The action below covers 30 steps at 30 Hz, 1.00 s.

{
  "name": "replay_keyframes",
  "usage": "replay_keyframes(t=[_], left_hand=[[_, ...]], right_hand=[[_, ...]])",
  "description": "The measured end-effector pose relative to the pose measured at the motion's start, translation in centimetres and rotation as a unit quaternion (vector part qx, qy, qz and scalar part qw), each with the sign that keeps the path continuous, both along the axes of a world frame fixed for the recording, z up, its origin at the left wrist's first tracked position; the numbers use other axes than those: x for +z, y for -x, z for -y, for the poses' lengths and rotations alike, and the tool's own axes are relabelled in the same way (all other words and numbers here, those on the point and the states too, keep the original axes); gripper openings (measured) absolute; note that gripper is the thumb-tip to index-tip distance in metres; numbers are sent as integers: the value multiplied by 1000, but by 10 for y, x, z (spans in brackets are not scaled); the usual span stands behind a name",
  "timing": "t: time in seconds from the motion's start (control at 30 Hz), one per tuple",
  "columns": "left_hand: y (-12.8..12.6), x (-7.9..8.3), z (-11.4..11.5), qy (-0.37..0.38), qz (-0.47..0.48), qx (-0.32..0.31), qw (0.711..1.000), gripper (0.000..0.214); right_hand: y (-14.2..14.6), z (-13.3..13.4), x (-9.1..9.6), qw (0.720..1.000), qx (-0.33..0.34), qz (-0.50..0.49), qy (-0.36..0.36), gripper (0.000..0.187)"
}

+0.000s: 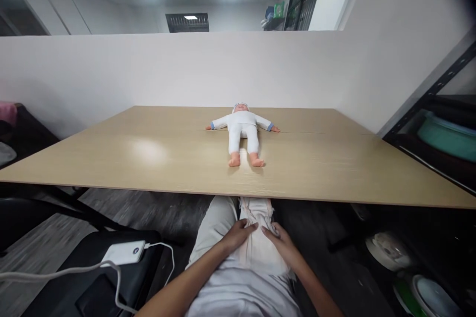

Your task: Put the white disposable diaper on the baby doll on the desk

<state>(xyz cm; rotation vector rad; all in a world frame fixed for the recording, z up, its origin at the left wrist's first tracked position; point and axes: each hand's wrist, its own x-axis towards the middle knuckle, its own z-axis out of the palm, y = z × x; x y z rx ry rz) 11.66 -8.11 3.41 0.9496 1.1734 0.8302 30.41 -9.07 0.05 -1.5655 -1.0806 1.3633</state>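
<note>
On my lap, just below the table's front edge, lies a pale, soft, gathered diaper (256, 250). My left hand (238, 235) grips its left side, thumb on top. My right hand (281, 240) grips the opposite side the same way, with its fingers partly hidden beneath. The far end of the diaper runs under the table edge. Beyond my hands, a baby doll (242, 129) in a white outfit with blue cuffs lies on its back on the table, arms spread and bare feet toward me. Neither hand touches the doll.
The wooden table (178, 158) spans the view against a white wall (186, 69). At left, a black chair (63, 262) carries a white power bank (123, 252) with a cable (67, 273). A dark shelf (427, 84) at right holds a green basin (446, 136).
</note>
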Motion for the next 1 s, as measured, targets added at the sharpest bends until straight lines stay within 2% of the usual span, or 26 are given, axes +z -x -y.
replay_keyframes(t=[0.07, 0.1, 0.2, 0.27, 0.33, 0.37, 0.47, 0.63, 0.83, 0.93, 1.0], left_hand=[[-6, 17, 9, 6, 21, 11, 1000, 77], [-6, 31, 18, -3, 30, 17, 999, 79], [0, 87, 60, -76, 54, 23, 995, 66], [7, 123, 87, -100, 62, 22, 993, 59], [13, 148, 101, -117, 69, 28, 990, 56], [15, 155, 102, -128, 66, 32, 989, 55], [21, 153, 84, -155, 45, 50, 986, 51], [33, 121, 45, -146, 38, 72, 986, 49], [38, 95, 34, -91, 59, 66, 992, 48], [37, 89, 33, -68, 69, 71, 993, 51], [36, 85, 32, -65, 77, 76, 992, 51]], right_hand=[[3, 8, 25, 999, 5, -41, -12, 77], [3, 17, 40, 998, 18, -57, -28, 73], [2, 57, 94, 990, 51, -104, -81, 57], [4, 83, 128, 989, 37, -103, -101, 53], [9, 95, 153, 987, 39, -93, -126, 47], [13, 94, 161, 986, 47, -88, -137, 44], [25, 72, 167, 980, 86, -64, -168, 35], [37, 29, 151, 975, 112, 38, -188, 32], [33, 15, 122, 967, 145, 135, -158, 37], [32, 10, 114, 953, 80, 208, -207, 33], [33, 4, 115, 921, 6, 267, -284, 30]])
